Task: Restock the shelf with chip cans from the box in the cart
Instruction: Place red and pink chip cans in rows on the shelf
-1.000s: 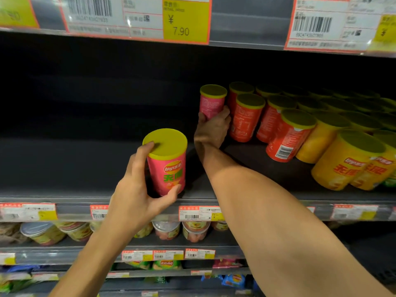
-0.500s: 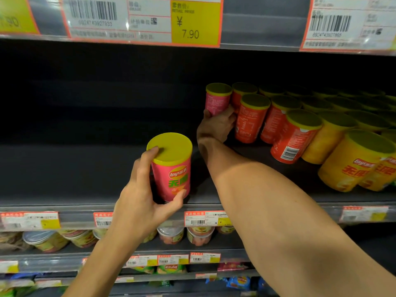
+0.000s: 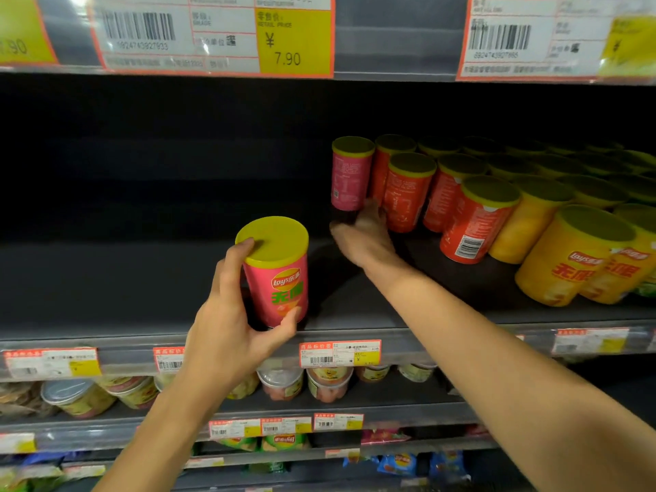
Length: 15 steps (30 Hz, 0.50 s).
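Note:
A pink chip can with a yellow lid (image 3: 280,278) stands at the front edge of the dark shelf (image 3: 106,289). My left hand (image 3: 230,324) grips it, thumb low on its front and a finger on the lid. Farther back a second pink can (image 3: 349,175) stands upright beside the row of red cans (image 3: 408,193). My right hand (image 3: 362,239) is blurred just below and in front of that can's base, with its fingertips near the lower right side. The fingers look spread, not wrapped round the can.
Red cans and yellow cans (image 3: 568,257) fill the right half of the shelf, some leaning. The shelf's left half is bare and dark. Price tags (image 3: 339,353) line the front rail. Small tubs (image 3: 280,385) and snack bags sit on the lower shelves.
My right hand has slipped down off the back pink can, which stays standing. My left hand still holds the front can in about the same place.

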Motion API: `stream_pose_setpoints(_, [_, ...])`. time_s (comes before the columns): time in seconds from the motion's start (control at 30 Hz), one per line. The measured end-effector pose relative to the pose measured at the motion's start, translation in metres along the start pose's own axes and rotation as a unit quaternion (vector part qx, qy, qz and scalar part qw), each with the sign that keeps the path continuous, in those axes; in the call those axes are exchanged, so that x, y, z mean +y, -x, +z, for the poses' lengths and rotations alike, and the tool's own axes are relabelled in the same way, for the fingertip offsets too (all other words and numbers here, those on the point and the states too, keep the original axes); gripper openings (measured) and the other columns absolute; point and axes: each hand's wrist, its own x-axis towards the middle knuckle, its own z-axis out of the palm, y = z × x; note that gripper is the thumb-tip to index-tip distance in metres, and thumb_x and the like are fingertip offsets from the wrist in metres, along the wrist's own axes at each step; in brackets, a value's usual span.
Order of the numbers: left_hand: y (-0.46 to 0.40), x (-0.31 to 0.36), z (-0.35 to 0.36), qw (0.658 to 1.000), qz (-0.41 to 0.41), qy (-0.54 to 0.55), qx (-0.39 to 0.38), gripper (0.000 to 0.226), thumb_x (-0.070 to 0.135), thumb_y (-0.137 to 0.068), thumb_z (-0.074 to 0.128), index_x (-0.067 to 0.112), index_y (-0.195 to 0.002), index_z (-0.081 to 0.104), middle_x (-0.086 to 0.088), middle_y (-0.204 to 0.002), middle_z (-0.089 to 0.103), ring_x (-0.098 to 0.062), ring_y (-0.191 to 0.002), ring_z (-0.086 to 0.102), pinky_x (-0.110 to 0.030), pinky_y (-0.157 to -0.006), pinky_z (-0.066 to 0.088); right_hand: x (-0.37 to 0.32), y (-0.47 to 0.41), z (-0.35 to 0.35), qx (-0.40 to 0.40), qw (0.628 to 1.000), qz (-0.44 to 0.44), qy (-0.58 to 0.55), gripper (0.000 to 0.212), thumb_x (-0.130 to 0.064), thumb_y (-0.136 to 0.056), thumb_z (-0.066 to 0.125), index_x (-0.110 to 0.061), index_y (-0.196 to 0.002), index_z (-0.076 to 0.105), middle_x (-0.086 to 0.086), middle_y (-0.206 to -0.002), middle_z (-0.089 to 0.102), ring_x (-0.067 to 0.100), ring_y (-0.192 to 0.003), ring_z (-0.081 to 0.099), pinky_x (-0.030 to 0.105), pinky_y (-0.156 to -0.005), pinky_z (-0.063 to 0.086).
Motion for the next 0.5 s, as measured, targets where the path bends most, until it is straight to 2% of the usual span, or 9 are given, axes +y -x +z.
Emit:
stream_pose_setpoints(0.07, [0.0, -0.001, 0.0, 1.0, 0.008, 0.008, 0.001, 0.095, 0.05, -0.064, 0.08, 0.065, -0.131, 0.013, -0.002, -0.129, 0.05, -0.021, -0.101, 0.064, -0.047, -0.076, 0.059, 0.019, 0.032, -0.026, -0.064, 0.994, -0.058, 0.071, 0.061, -0.035, -0.096, 0.059, -0.018, -0.149, 0.034, 0.006, -0.153, 0.037, 0.026, -0.139, 0.039, 0.032, -0.112, 0.033])
stream_pose_setpoints(0.13, [0.0, -0.002, 0.0, 1.0, 0.015, 0.016, 0.001, 0.1, 0.042, -0.066, 0.087, 0.067, -0.129, 0.014, -0.003, -0.129, 0.05, -0.021, -0.105, 0.062, -0.046, -0.079, 0.059, 0.045, 0.066, -0.047, -0.059, 0.973, -0.116, 0.191, 0.051, -0.05, -0.099, 0.046, -0.023, -0.141, 0.045, 0.0, -0.144, 0.048, 0.023, -0.132, 0.045, 0.034, -0.105, 0.039])
stream_pose_setpoints(0.2, [0.0, 0.001, 0.0, 0.999, 0.016, 0.027, 0.001, 0.095, 0.041, -0.065, 0.083, 0.069, -0.125, 0.014, -0.002, -0.127, 0.051, -0.017, -0.106, 0.062, -0.041, -0.083, 0.058, 0.065, 0.099, -0.062, 0.007, 0.931, -0.183, 0.317, 0.062, -0.065, -0.096, 0.027, -0.024, -0.131, 0.057, -0.004, -0.133, 0.057, 0.022, -0.123, 0.052, 0.037, -0.092, 0.047])
stream_pose_setpoints(0.27, [0.0, 0.004, -0.001, 0.999, 0.011, 0.044, 0.001, 0.091, 0.045, -0.063, 0.078, 0.071, -0.123, 0.016, 0.006, -0.122, 0.053, -0.01, -0.105, 0.062, -0.034, -0.084, 0.056, 0.079, 0.115, -0.066, 0.051, 0.903, -0.235, 0.356, 0.078, -0.07, -0.094, 0.014, -0.02, -0.119, 0.068, -0.001, -0.124, 0.064, 0.024, -0.113, 0.059, 0.039, -0.082, 0.053])
stream_pose_setpoints(0.37, [0.0, 0.006, -0.003, 0.998, 0.01, 0.055, -0.006, 0.091, 0.042, -0.064, 0.079, 0.071, -0.122, 0.016, 0.024, -0.121, 0.048, 0.005, -0.105, 0.06, -0.02, -0.084, 0.052, 0.098, 0.116, -0.058, 0.11, 0.88, -0.282, 0.366, 0.077, -0.066, -0.099, 0.016, -0.015, -0.111, 0.073, 0.007, -0.118, 0.068, 0.03, -0.104, 0.065, 0.041, -0.08, 0.057])
stream_pose_setpoints(0.5, [0.002, 0.008, -0.007, 0.999, 0.018, 0.049, -0.014, 0.084, 0.038, -0.072, 0.075, 0.066, -0.125, 0.016, 0.027, -0.124, 0.045, 0.006, -0.106, 0.06, -0.012, -0.083, 0.051, 0.118, 0.111, -0.049, 0.184, 0.844, -0.346, 0.367, 0.057, -0.053, -0.1, 0.035, -0.012, -0.105, 0.074, 0.009, -0.113, 0.07, 0.029, -0.098, 0.067, 0.039, -0.081, 0.053])
